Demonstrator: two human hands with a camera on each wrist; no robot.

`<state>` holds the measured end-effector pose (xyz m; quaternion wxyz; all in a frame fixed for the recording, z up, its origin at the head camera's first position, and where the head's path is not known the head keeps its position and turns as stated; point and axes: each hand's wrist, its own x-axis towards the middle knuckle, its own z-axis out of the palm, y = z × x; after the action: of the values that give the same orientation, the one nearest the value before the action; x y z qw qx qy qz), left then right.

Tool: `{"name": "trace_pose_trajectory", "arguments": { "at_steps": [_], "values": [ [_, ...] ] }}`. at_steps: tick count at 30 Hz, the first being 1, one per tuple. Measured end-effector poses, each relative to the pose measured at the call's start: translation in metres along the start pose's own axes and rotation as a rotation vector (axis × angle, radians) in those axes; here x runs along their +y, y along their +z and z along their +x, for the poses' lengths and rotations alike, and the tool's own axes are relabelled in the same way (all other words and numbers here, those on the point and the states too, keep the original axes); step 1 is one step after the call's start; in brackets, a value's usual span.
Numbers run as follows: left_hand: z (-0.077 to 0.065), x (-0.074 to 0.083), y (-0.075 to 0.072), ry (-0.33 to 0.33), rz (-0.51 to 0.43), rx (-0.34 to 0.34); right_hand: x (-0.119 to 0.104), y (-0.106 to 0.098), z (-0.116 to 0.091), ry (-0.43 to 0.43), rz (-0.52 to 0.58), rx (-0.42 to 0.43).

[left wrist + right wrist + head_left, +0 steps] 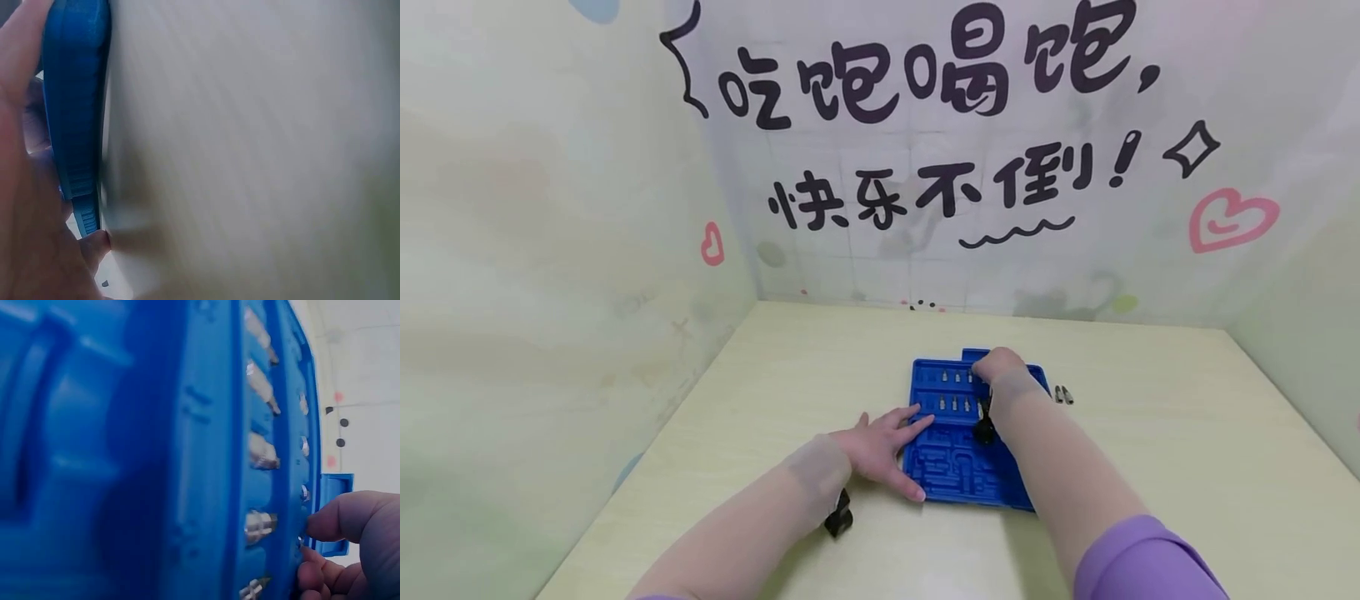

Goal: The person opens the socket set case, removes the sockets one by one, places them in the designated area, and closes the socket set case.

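Observation:
A blue molded bit case [958, 475] lies unfolded on the table, with two rows of metal screwdriver bits [955, 403] in its far half. My left hand [880, 450] rests at the case's left side with spread fingers, the thumb at the near corner. In the left wrist view those fingers lie along the ribbed case edge [75, 125]. At the far row, my right hand [1002, 367] reaches over the case. Its thumb and fingers pinch a small metal bit [300, 542] at a slot, mostly hidden by the fingertips. A blue latch tab [337, 481] sticks out beyond them.
Two loose metal bits [1063, 395] lie on the pale wooden table [1180, 450] just right of the case. Behind the table stands a printed wall [880, 275], with side walls left and right. The right forearm covers part of the case's right side.

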<state>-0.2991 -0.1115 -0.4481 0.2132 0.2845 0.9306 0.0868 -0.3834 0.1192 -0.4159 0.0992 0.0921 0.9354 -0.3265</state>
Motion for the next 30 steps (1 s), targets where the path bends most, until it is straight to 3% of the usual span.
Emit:
{"name": "trace_pose_trajectory", "arguments": {
  "at_steps": [9,19,30],
  "values": [
    [0.001,0.004,0.001,0.001,0.005,-0.001,0.018,0.008,0.028,0.015,-0.035,-0.055],
    [0.001,0.003,-0.002,-0.017,-0.005,-0.017,0.021,0.001,0.021,0.023,0.13,-0.071],
    [0.001,0.005,-0.004,-0.017,-0.01,-0.006,0.029,-0.001,0.03,-0.056,0.105,-0.116]
  ]
}}
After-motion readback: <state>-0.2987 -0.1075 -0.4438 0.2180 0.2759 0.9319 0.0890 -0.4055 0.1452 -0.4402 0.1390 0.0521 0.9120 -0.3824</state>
